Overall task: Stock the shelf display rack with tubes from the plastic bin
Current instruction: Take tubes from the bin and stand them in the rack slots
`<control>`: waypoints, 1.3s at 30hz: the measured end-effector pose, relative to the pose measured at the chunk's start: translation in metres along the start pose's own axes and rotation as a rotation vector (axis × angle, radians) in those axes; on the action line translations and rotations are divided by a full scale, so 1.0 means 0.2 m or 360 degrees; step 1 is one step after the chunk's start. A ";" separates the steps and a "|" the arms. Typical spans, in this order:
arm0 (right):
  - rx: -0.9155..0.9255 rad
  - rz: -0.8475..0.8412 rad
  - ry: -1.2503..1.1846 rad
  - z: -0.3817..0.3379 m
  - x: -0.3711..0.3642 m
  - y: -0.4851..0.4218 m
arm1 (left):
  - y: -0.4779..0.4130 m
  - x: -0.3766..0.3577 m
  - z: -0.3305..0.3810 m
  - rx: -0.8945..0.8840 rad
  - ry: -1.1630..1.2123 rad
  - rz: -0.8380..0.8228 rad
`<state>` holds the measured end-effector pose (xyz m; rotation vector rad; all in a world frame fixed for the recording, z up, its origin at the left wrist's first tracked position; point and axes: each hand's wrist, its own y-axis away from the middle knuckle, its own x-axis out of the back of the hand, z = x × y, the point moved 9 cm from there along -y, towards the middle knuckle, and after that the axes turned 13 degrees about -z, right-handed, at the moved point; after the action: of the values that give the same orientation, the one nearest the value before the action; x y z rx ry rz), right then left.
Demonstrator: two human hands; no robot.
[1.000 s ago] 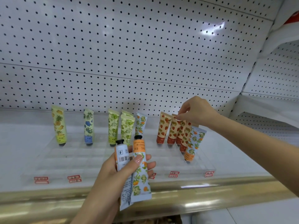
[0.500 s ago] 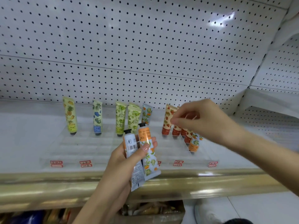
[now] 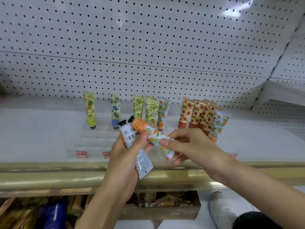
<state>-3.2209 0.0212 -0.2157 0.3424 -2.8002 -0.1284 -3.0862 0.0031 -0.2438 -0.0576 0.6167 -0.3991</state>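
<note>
My left hand (image 3: 125, 156) grips a white tube (image 3: 137, 149) with a barcode and black cap, held in front of the shelf. My right hand (image 3: 186, 146) pinches the lower end of an orange-fruit tube (image 3: 153, 134) with an orange top, which my left thumb also touches. Behind them a clear display rack (image 3: 92, 142) holds upright tubes: a yellow pineapple tube (image 3: 90, 109), a blue-flower tube (image 3: 115, 111), two green tubes (image 3: 145, 109), an orange-fruit tube (image 3: 163, 113) and several red strawberry tubes (image 3: 196, 114).
A gold rail (image 3: 49, 176) runs along the shelf's front edge. White pegboard (image 3: 148, 47) backs the shelf. Below the rail lies a bin (image 3: 165, 205) with packaged goods, and a white shoe (image 3: 221, 207) shows at lower right.
My right hand left the strawberry tubes at the rack's right, came down and left, and took hold of the orange-fruit tube in my left hand. The view tilted downward.
</note>
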 end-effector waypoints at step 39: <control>0.0112 0.0633 0.0751 -0.18 0.82 0.36 | 0.02 -0.23 -0.27 0.0363 -0.0549 -0.0378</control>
<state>-3.3756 0.0488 -0.1240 -0.1574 -2.3477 0.1268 -3.1490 0.0275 -0.2630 0.0188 0.2208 -0.6712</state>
